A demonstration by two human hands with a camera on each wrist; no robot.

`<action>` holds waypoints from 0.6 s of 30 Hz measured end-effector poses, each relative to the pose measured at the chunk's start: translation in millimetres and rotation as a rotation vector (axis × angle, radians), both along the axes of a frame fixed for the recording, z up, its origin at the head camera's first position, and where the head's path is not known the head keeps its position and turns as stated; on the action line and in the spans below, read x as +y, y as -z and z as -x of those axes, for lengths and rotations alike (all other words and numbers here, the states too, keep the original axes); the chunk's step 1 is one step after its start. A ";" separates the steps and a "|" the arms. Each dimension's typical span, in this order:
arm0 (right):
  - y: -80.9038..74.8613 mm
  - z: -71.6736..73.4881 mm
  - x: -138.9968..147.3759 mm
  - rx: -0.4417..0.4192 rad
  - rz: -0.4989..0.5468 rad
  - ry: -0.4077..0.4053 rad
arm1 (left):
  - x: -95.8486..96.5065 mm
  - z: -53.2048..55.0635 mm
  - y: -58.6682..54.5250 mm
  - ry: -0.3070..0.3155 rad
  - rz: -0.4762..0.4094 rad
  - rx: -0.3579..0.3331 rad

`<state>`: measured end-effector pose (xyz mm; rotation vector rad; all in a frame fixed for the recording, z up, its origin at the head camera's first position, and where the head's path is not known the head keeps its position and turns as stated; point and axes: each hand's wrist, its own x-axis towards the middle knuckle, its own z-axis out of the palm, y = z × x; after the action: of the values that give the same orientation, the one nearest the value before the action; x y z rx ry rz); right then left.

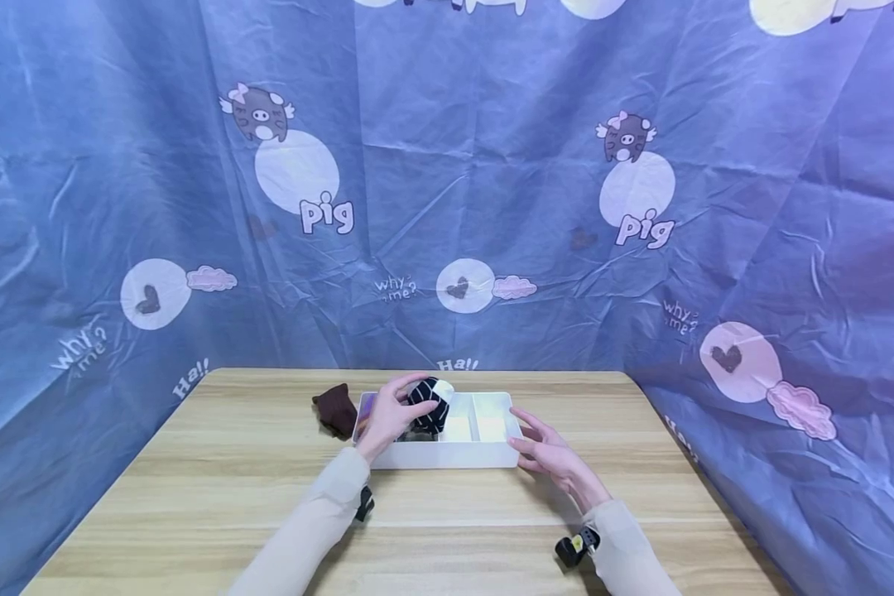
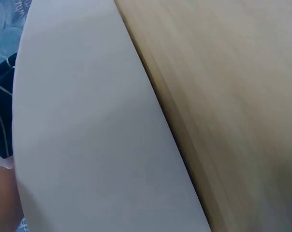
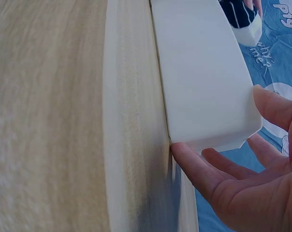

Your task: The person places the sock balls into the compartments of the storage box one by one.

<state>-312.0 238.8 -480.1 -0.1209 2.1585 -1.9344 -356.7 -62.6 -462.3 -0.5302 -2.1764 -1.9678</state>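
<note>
My left hand [image 1: 389, 422] pinches a bunched black sock [image 1: 428, 406] with white lines and a white end, over the left half of a white divided box [image 1: 447, 454]. In the left wrist view the front wall of the box [image 2: 97, 116] covers most of the hand, while part of the sock [image 2: 2, 108] shows at the left edge. At the box's right end, my right hand [image 1: 555, 458] has its fingers spread. The right wrist view shows its thumb [image 3: 276, 107] at the upper edge and its other fingertips low by the end wall.
A dark brown bunched cloth item [image 1: 335, 410] lies on the wooden table [image 1: 268, 513], just left of the box. Something purple [image 1: 368, 405] sits in the box's left compartment. A blue printed curtain [image 1: 447, 190] hangs behind the table and along its sides.
</note>
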 end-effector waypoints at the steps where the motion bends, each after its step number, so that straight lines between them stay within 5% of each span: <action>1: -0.8 -0.4 -0.4 -0.001 0.000 0.002 | 2.8 1.2 -0.3 0.006 0.000 -0.005; 8: -2.8 -3.4 0.5 0.012 -0.002 -0.038 | 16.8 5.5 1.3 0.012 0.008 -0.050; 11: -3.4 -4.4 0.7 0.019 0.003 -0.056 | 22.5 0.3 -4.1 -0.011 0.011 -0.052; 18: -3.9 -4.4 0.9 0.023 0.000 -0.054 | 34.2 7.2 -0.1 -0.099 0.113 -0.051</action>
<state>-307.6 239.7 -476.2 -0.2004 2.1466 -1.9119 -363.9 -28.4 -462.2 -0.3841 -2.3078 -1.8367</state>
